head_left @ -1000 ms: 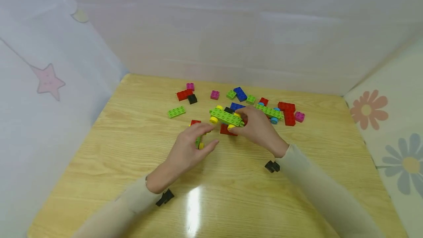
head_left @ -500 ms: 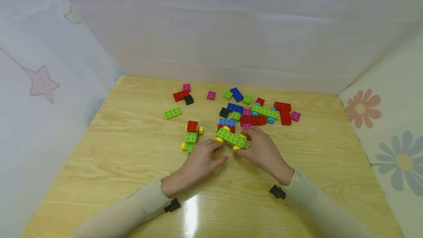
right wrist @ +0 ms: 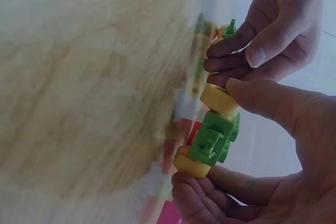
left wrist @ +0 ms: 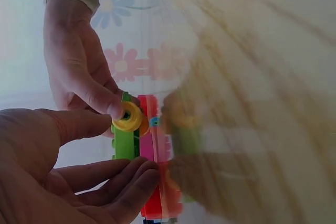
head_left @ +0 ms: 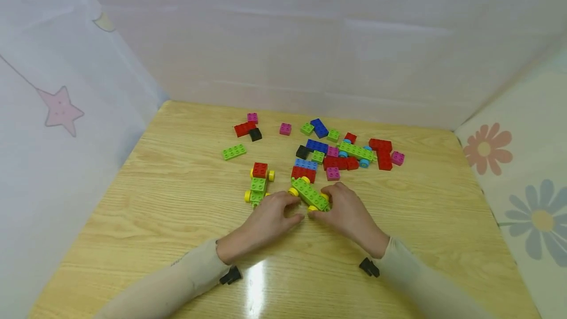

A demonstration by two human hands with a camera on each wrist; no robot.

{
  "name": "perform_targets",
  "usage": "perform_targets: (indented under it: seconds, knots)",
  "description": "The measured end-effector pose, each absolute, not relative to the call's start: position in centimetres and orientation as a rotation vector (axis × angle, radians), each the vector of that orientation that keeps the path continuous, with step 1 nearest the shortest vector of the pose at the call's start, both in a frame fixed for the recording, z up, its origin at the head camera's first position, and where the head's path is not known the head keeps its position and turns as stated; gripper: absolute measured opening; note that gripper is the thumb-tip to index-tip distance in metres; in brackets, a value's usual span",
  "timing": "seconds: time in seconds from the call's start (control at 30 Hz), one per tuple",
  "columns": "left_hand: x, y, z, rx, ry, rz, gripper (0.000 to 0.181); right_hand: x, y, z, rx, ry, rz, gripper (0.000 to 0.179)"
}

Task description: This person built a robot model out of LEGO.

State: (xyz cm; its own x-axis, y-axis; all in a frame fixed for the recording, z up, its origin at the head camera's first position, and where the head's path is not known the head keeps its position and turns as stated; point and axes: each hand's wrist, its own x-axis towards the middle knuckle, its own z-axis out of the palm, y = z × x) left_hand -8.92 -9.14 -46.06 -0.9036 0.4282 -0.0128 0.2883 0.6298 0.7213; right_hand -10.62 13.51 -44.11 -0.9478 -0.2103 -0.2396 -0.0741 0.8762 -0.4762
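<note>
A green toy car base with yellow wheels [head_left: 310, 194] lies slanted in front of me on the table. My right hand [head_left: 352, 216] pinches its near end by the two yellow wheels, thumb on one and fingers on the other, as the right wrist view shows [right wrist: 210, 129]. My left hand [head_left: 267, 216] is beside the base's left side, thumb and fingers apart, holding nothing. Just behind the left hand stands another green car with yellow wheels [head_left: 258, 184], topped with a red brick [head_left: 260, 170].
Beyond the base sit a red brick [head_left: 303, 175], a light blue brick [head_left: 306, 164] and a pink brick [head_left: 333, 174]. Further back are a green base with blue wheels [head_left: 356, 151], red bricks [head_left: 384, 159], a green plate [head_left: 234, 151] and several loose bricks along the wooden table [head_left: 146, 201].
The right hand has brought the green base nearer and down onto the table, then turned it to a steeper slant. The left hand has moved right and nearer, uncovering the other car.
</note>
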Motion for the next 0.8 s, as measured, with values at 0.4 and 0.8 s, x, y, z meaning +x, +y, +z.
perform_targets:
  seconds: [0.4,0.8]
  knots:
    - [-9.5,-9.5,-46.1,0.596,2.595,1.098,0.040,-10.3,13.4,-44.3,-0.239,2.705,-0.706,0.055]
    - [-10.2,-9.9,-46.2,0.598,2.544,1.137,0.040,-10.2,14.0,-44.9,-0.246,2.562,-0.989,0.036]
